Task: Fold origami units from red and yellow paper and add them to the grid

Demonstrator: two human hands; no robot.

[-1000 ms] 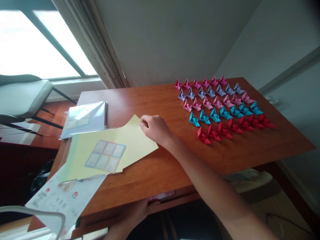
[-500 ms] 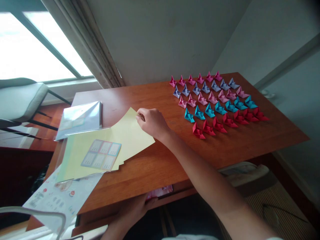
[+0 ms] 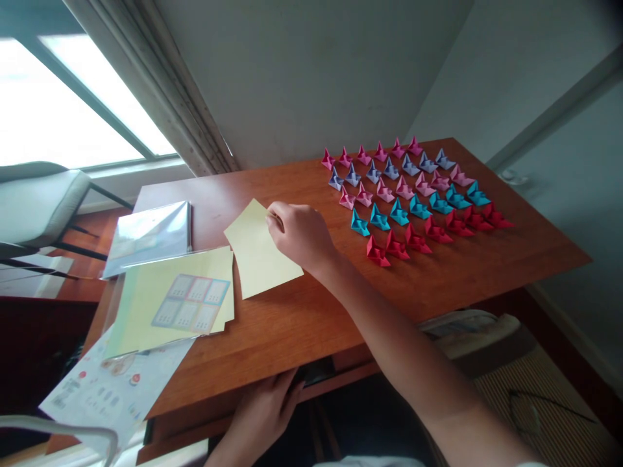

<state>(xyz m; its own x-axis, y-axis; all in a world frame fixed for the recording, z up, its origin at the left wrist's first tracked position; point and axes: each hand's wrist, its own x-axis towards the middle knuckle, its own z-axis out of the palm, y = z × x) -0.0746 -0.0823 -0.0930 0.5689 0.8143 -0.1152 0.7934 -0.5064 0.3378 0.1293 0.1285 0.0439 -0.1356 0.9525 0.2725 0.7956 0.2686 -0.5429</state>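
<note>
My right hand [image 3: 299, 233] pinches the upper right edge of a pale yellow paper sheet [image 3: 260, 256], which curves slightly over the wooden table. To its left lies a clear sleeve of more yellow paper [image 3: 139, 292], with a printed card [image 3: 192, 303] on top. My left hand [image 3: 265, 408] is low at the half-open drawer [image 3: 341, 376] under the table's front edge. Its visible fingers are stretched out and apart at the drawer's opening, with their tips partly hidden. Rows of folded paper boats stand at the right, among them a red boat [image 3: 377, 251] and a turquoise boat [image 3: 360, 222].
Behind the sleeve sits another clear packet [image 3: 148, 237]. A printed white sheet [image 3: 117, 389] overhangs the table's left front corner, near a white curved bar [image 3: 63, 425]. A chair [image 3: 43, 201] is at the left by the window. The wall [image 3: 302, 84] rises behind the table.
My right hand has drawn the yellow sheet out of the sleeve, leaving a gap between them. My left hand has shifted at the drawer, and the pink thing seen there is no longer visible.
</note>
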